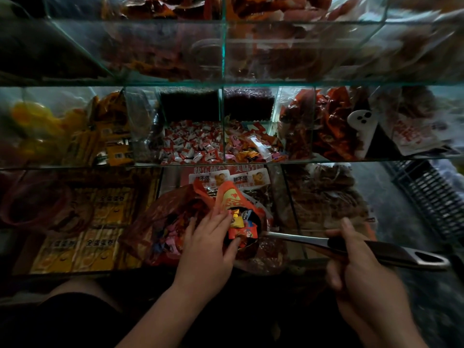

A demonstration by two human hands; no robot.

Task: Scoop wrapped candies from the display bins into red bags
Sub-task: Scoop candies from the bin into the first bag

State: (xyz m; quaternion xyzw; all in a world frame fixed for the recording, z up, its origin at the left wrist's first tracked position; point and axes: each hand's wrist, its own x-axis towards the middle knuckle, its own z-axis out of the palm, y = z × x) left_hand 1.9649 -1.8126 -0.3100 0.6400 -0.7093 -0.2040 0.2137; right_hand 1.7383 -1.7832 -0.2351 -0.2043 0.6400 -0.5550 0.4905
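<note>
My right hand (361, 270) grips the black handle of a metal scoop (376, 248) that points left. Its bowl holds several wrapped candies (242, 226), orange, gold and blue. The bowl sits at the mouth of a thin red bag (163, 222) that lies on the lowest shelf with more candies inside. My left hand (211, 244) holds the bag's edge against the scoop's bowl, fingers touching the candies. Behind, a glass bin of red and white wrapped candies (192, 144) stands beside a bin of mixed wrapped candies (251, 145).
Glass-walled bins (223, 126) rise in tiers in front of me. Yellow snack packs (100, 217) fill the lower left, brownish packed snacks (326, 197) the lower right. A white scoop (361, 124) rests in a red-packet bin. A dark crate (431, 194) stands at far right.
</note>
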